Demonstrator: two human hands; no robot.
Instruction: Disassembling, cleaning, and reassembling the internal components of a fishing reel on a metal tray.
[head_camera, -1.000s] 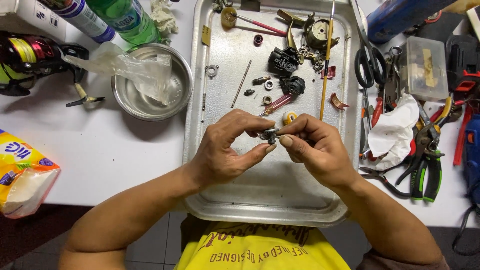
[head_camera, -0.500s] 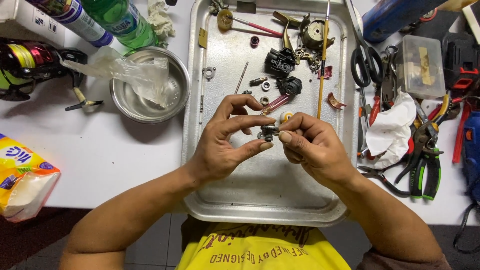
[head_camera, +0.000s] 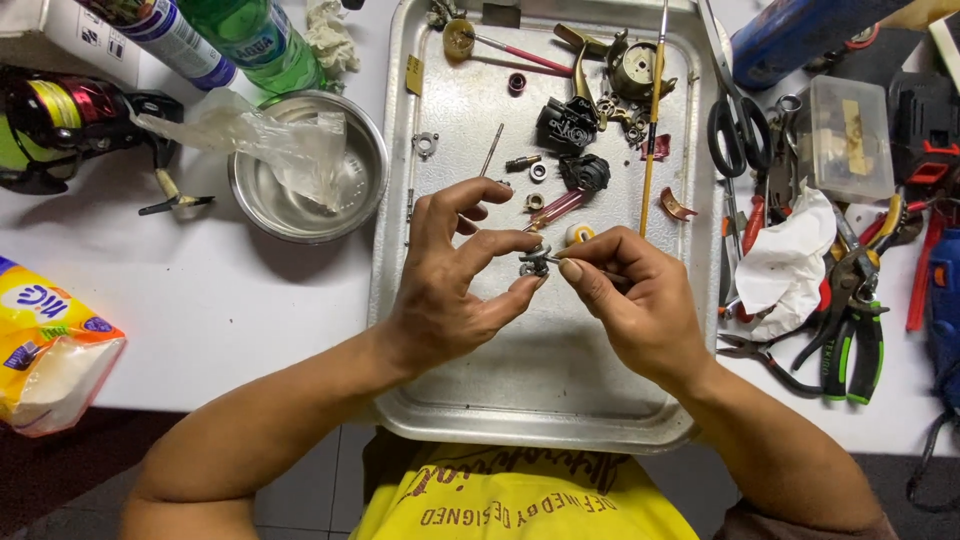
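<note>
Centre of frame, over the metal tray (head_camera: 560, 400): your left hand (head_camera: 455, 290) pinches a small dark metal part (head_camera: 534, 264) between thumb tip and forefinger; the other fingers are spread loose above it. Your right hand (head_camera: 640, 300) is curled nearly closed, thumb and forefinger pressed on a thin pin-like tool (head_camera: 556, 260) whose tip meets the part from the right.

Handling, as judged: the part looks light, rigid, and irregular in outline, probably greasy, so apt to slip or spring out of a fingertip pinch. Take it by its outer edges, keeping the middle free for the tool, and work low over the tray so a drop is caught.

Orientation: too small to read its long axis with confidence; it seems slightly wider left to right. The tool lies roughly horizontal, pointing toward frame left.

Around it: loose black housings (head_camera: 568, 125), washers and a brush (head_camera: 654, 110) in the tray's upper half; steel bowl (head_camera: 345, 195) upper left on the counter (head_camera: 200, 300); pliers (head_camera: 850, 320) at right.
</note>
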